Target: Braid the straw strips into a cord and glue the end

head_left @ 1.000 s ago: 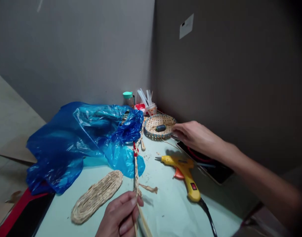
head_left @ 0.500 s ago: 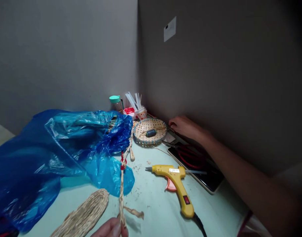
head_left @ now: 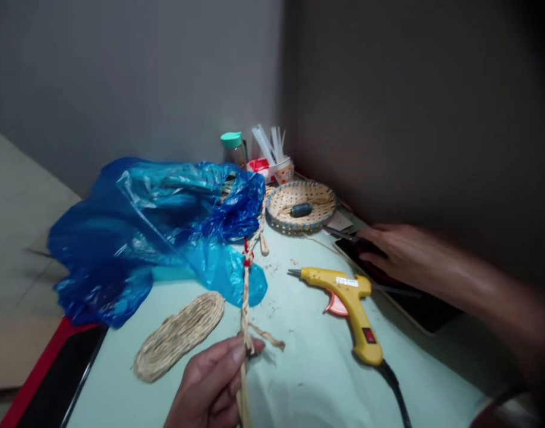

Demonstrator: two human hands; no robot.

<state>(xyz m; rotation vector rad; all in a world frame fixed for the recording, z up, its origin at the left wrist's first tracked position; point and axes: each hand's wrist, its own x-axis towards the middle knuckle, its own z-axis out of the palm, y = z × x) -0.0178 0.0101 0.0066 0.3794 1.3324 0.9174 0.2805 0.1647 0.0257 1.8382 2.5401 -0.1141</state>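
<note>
My left hand (head_left: 212, 380) is low in the middle, fingers pinched shut on a braided straw rope (head_left: 245, 291) that rises to a red tie and runs into a blue plastic bag (head_left: 156, 220). My right hand (head_left: 401, 252), blurred, lies at the right over a dark tablet (head_left: 415, 309). Its fingers are curled on scissors (head_left: 341, 233), whose blades stick out to the left. A yellow glue gun (head_left: 347, 297) lies between the hands. An oval coiled straw mat (head_left: 178, 336) lies left of the rope.
A round woven basket (head_left: 276, 223) with a dark cylinder (head_left: 301, 210) inside stands at the back. Behind it are a teal-lidded jar (head_left: 232, 145) and a cup of white sticks (head_left: 279, 166). Grey walls close the corner. The pale green table (head_left: 308, 368) ends at left beside a red-and-black object (head_left: 53, 368).
My right hand has drawn back from the wall beside the basket to the tablet and closed over the scissors. My left hand still grips the rope. The view has shifted.
</note>
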